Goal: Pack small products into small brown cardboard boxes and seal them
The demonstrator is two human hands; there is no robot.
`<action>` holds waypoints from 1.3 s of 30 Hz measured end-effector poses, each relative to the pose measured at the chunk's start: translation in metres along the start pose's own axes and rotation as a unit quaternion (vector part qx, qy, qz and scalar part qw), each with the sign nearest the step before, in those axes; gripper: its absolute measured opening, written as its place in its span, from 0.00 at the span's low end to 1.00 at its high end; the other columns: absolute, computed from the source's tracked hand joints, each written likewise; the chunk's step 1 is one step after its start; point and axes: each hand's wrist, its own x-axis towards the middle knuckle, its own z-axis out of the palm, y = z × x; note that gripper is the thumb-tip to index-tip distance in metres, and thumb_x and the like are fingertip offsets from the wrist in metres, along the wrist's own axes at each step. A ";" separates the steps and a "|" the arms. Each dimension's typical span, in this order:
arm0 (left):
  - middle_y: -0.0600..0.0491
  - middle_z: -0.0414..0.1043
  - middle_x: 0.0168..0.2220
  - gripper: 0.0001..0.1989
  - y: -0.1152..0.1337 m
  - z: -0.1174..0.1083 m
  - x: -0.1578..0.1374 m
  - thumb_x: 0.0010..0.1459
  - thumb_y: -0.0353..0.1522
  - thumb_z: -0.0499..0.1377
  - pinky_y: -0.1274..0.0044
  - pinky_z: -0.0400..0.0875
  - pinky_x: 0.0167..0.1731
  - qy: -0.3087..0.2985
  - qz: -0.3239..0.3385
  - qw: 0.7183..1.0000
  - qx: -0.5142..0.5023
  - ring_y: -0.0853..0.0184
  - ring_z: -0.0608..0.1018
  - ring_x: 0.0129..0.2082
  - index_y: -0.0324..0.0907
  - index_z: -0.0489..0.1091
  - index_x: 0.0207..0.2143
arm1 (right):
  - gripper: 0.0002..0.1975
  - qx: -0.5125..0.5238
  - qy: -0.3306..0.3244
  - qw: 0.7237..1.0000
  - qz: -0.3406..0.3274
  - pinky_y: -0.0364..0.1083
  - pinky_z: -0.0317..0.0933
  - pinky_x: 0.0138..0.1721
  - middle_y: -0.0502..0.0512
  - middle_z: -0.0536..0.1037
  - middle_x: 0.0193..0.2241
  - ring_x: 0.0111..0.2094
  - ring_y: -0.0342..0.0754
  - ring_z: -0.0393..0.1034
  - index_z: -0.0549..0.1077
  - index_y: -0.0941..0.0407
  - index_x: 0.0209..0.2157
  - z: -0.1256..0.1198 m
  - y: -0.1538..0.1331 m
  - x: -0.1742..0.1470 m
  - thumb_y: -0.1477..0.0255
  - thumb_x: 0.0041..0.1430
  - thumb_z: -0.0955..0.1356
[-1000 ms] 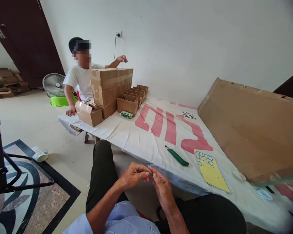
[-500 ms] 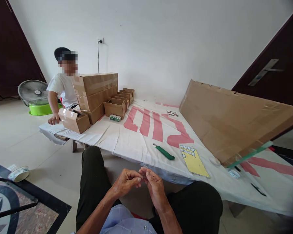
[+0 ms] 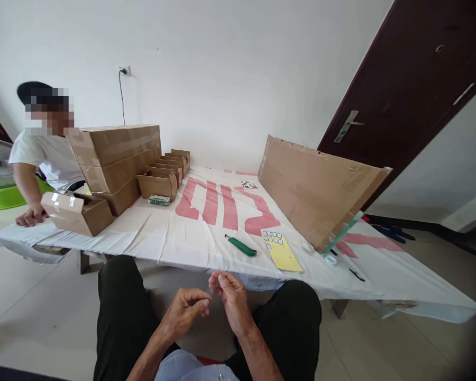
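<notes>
My left hand [image 3: 187, 311] hovers over my lap with thumb and forefinger pinched together. Close beside it, my right hand [image 3: 230, 299] is raised with its fingers curled toward the thumb. Whatever either pinch holds, if anything, is too small to make out. Just beyond, on the cloth-covered table [image 3: 198, 254], lies a green utility knife [image 3: 241, 246]. To its right is a yellow card [image 3: 282, 254] with small pale labels stuck near its top.
Taped cardboard boxes [image 3: 115, 159] are stacked at the left, with open boxes [image 3: 156, 185] beside them and a small green pack [image 3: 159, 200] in front. A large cardboard sheet [image 3: 313, 185] leans at the right. A person [image 3: 43, 159] in a cap sits at the far left. Tape [image 3: 330, 260] lies right.
The view has turned to the right, so the table and boxes appear farther left. My hands have drawn slightly apart, both still with curled fingers.
</notes>
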 end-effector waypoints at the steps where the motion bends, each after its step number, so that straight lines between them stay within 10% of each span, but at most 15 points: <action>1: 0.48 0.81 0.27 0.27 -0.001 0.001 0.000 0.61 0.54 0.69 0.74 0.73 0.34 0.003 0.000 1.000 -0.002 0.65 0.78 0.28 0.37 0.86 0.37 | 0.29 -0.001 0.002 1.000 -0.001 0.49 0.70 0.39 0.57 0.86 0.33 0.33 0.50 0.76 0.87 0.55 0.36 0.000 -0.001 0.001 0.44 0.46 0.83; 13: 0.48 0.81 0.26 0.17 0.012 0.010 0.001 0.59 0.42 0.68 0.74 0.73 0.34 0.025 -0.007 1.000 -0.012 0.65 0.77 0.27 0.36 0.86 0.36 | 0.27 -0.006 -0.004 1.000 -0.010 0.51 0.72 0.39 0.59 0.86 0.33 0.34 0.52 0.77 0.88 0.53 0.34 -0.007 -0.004 0.015 0.45 0.44 0.84; 39: 0.47 0.81 0.27 0.25 -0.003 0.007 -0.002 0.58 0.52 0.70 0.74 0.73 0.34 0.012 -0.016 1.000 0.006 0.65 0.77 0.27 0.37 0.86 0.37 | 0.27 -0.006 0.000 1.000 -0.024 0.49 0.69 0.37 0.57 0.85 0.32 0.32 0.49 0.75 0.86 0.54 0.34 -0.005 -0.007 0.011 0.44 0.48 0.82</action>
